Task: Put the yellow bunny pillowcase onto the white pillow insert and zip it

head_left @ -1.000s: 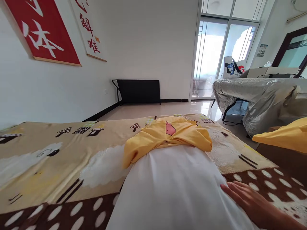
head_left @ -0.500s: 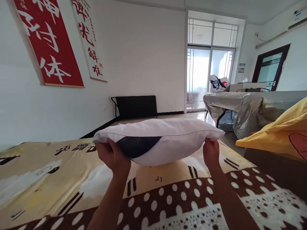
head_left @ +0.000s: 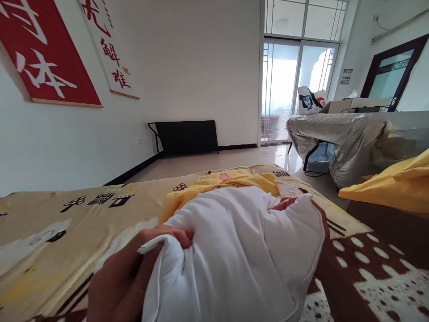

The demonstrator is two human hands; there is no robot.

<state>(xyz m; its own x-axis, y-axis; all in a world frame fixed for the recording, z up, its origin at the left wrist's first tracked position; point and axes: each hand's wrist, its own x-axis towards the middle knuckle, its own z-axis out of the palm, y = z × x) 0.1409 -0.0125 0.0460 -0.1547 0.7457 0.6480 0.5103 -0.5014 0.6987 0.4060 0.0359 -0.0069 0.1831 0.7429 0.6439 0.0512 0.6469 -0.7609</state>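
A plump white pillow (head_left: 231, 255) is held up close in front of me, its plain side facing up. My left hand (head_left: 130, 264) is closed on its left edge, the fingers pressing into the fabric. On the far right corner my right hand (head_left: 284, 203) also grips it; most of that hand is hidden behind the pillow, with only fingers showing. Just beyond the pillow lies a crumpled yellow cloth (head_left: 214, 179) with a small pink patch. Beneath everything spreads a patterned blanket (head_left: 114, 219) in beige and brown with white spots.
More yellow fabric (head_left: 392, 183) rises at the right beside the bed. A table (head_left: 325, 127) under clear plastic sheeting stands farther back, bearing boxes and a bag (head_left: 310, 100). A black folded panel (head_left: 187, 137) leans on the far wall, left of the glass door (head_left: 280, 89).
The pillow has come nearer and lower, tilting so its plain white side shows and its dark patch does not. My view has tipped down, and the yellow cloth behind it now shows.
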